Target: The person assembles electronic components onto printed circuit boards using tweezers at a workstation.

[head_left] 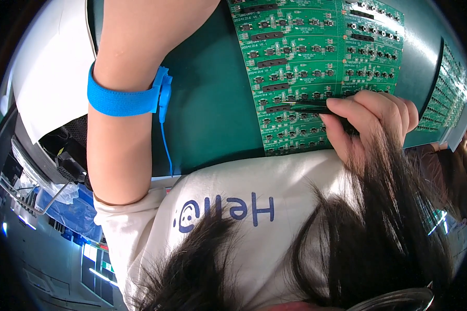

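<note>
We are looking down over our own hair and white shirt point(296, 186) at a dark green table point(213, 114), and our right hand point(368, 122) is closing its fingers point(358, 106) around a thin black tool point(308, 106), gripping it like a pen. The tool is lying nearly level, its fine tip pointing toward our left and resting on or just above the green circuit board panel point(296, 67); we cannot tell whether the tip is actually touching. The panel is lying flat on the table, stretching from just beside the near edge toward the far edge, and it is carrying many rows of small black parts. Our hand is sitting over the panel's near right part, covering that corner, so the board is lying mostly to the left of and beyond the fingers. A second green panel point(446, 93) is lying well apart toward the table's right edge. Our left forearm is crossing the table toward its far left, wearing a blue wrist strap point(124, 96) with a thin blue cord point(166, 145) hanging down toward the near edge; the left hand itself is falling outside the picture. White sheeting point(52, 62) is lying beyond the table's left edge.
</note>
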A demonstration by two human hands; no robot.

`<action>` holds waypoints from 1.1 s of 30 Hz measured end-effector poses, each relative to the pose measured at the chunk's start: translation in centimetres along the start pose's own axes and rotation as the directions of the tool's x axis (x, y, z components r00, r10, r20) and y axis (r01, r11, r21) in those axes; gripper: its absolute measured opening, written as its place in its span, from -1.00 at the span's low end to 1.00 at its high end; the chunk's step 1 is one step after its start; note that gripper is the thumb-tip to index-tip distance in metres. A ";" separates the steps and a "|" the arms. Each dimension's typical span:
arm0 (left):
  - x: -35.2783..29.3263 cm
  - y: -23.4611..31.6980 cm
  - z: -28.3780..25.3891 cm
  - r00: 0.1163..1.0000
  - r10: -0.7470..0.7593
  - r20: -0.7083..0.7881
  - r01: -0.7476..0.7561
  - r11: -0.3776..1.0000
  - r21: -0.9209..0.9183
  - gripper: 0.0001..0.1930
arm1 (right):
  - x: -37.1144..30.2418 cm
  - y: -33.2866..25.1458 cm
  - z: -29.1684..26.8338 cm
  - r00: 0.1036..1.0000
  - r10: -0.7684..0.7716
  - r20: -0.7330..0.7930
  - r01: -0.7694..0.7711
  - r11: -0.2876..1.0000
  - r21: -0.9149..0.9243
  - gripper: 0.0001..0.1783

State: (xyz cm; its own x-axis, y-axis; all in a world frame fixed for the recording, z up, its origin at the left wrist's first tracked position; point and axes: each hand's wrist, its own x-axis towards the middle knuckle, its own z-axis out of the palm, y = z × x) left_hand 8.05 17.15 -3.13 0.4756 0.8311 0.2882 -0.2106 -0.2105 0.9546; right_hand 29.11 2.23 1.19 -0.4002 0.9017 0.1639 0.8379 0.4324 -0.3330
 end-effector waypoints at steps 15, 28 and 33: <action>0.1 0.1 0.2 1.000 -0.022 -0.022 0.023 0.999 0.029 -0.72 | -0.2 0.2 -0.4 1.000 0.004 0.019 -0.004 1.000 0.001 -0.59; 0.2 0.1 0.3 1.000 -0.001 -0.010 0.001 1.000 0.006 -0.73 | 0.1 0.0 -0.3 1.000 -0.013 0.003 0.013 1.000 0.025 -0.59; 0.0 0.2 0.2 1.000 -0.014 -0.022 0.014 1.000 0.006 -0.73 | 0.6 -0.5 0.5 1.000 -0.018 -0.018 0.019 0.997 0.074 -0.59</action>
State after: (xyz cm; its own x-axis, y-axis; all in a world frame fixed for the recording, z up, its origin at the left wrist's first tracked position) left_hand 8.21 16.97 -2.87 0.4596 0.8451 0.2730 -0.1988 -0.2017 0.9591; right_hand 28.30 2.56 1.00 -0.4084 0.8935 0.1869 0.8004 0.4489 -0.3972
